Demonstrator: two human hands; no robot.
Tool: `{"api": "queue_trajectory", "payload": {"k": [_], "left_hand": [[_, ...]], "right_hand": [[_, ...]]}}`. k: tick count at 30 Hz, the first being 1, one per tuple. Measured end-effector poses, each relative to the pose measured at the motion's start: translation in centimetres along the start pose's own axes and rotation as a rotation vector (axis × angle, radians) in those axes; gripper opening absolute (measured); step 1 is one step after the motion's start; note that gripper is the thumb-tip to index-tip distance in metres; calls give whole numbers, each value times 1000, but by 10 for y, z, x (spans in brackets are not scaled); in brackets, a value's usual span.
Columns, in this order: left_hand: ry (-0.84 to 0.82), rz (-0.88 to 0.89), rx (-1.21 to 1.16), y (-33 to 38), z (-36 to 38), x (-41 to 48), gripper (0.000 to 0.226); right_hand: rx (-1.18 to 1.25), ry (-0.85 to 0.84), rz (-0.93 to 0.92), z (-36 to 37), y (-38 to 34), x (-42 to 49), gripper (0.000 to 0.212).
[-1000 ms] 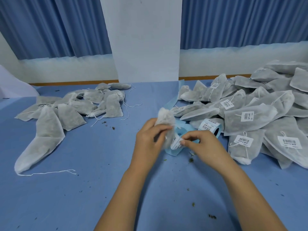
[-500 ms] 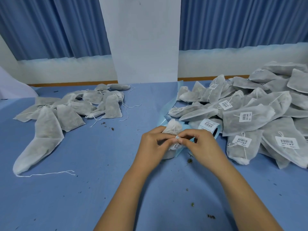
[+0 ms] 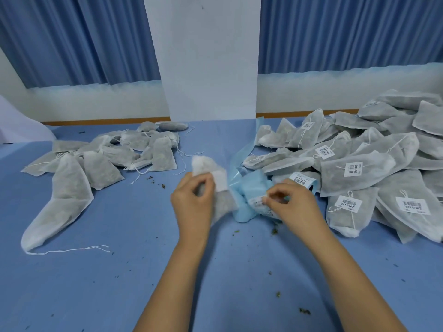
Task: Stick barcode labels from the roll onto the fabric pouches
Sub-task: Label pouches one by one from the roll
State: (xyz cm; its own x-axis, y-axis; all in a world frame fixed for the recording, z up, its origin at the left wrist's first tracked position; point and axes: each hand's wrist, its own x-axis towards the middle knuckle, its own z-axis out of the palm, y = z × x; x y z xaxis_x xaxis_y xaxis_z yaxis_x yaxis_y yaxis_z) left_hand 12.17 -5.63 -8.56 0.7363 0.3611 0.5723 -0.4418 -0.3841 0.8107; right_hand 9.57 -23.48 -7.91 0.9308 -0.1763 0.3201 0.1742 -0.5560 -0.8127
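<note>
Head view, left hand [image 3: 191, 204] gripping a fabric pouch [image 3: 203, 165], right hand [image 3: 296, 206] pinching a label [image 3: 256, 202] on blue backing strip [image 3: 249, 188].

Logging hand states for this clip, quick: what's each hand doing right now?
Left hand: grips a fabric pouch.
Right hand: fingertips pinch a barcode label at the blue backing strip.
</note>
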Motion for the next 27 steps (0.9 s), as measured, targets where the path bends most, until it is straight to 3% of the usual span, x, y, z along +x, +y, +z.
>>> {"api": "queue_trajectory", "payload": {"k": [3,6,8,11,17,20,23,27], "left_hand": [[143,-8,-82,0,-5,4,16],[45,166,-46,6,-1,-5,17],[-61,361,19,7,3,-11,12],[-164,570,33,5,7,-14,18],[-212,699,54,2,10,-14,18],[-235,578,-1,5,8,-14,17],[-252,270,-202,11,2,-15,21],[-135,-16,-302,16,-1,-9,19]], "right_hand": [[-165,182,74,3,5,0,23],[-138,255,-80,11,-6,-8,24],[110,175,-129,16,-16,-16,31],[443,28,-16,17,-28,-20,36],[639,-54,181,14,-30,-17,33],[653,-93,216,13,-28,-16,28],[631,-122,216,9,-24,-13,30],[433,-96,206,-1,-17,-9,37]]}}
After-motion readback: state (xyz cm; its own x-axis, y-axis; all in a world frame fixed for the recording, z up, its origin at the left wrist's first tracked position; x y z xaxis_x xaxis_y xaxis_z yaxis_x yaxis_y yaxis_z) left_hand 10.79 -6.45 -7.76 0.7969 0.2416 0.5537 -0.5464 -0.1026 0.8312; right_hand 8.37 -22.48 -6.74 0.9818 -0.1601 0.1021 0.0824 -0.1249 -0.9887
